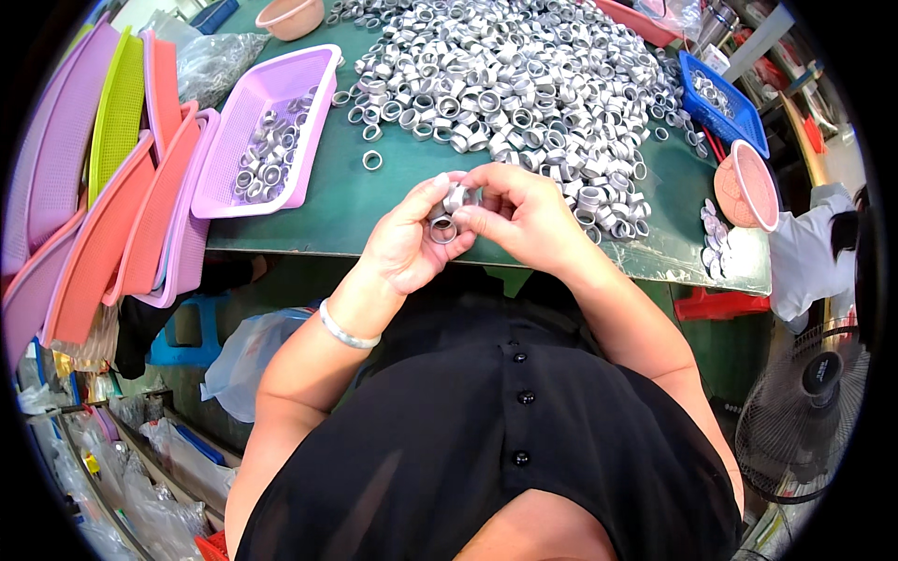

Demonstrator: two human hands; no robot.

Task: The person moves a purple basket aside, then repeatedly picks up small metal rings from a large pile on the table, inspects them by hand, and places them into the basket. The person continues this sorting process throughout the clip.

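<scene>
Several grey metal rings [443,228] rest in the curled fingers of my left hand [408,241], just above the table's near edge. My right hand [531,217] meets it there, its thumb and fingers closed around one of these rings [456,197]. Beyond both hands a large heap of the same rings [514,84] spreads over the green table [323,201]. A single ring [372,161] lies apart from the heap, beyond my left hand. To the left, a purple plastic basket [210,178] holds a small pile of rings [271,154].
Stacked purple, orange and green baskets [122,187] stand at the left. On the right are a blue basket [748,131] with rings, a pink round basket [748,192] and small flat pieces [716,238]. A black fan [804,411] and another person's sleeve [800,257] are nearby.
</scene>
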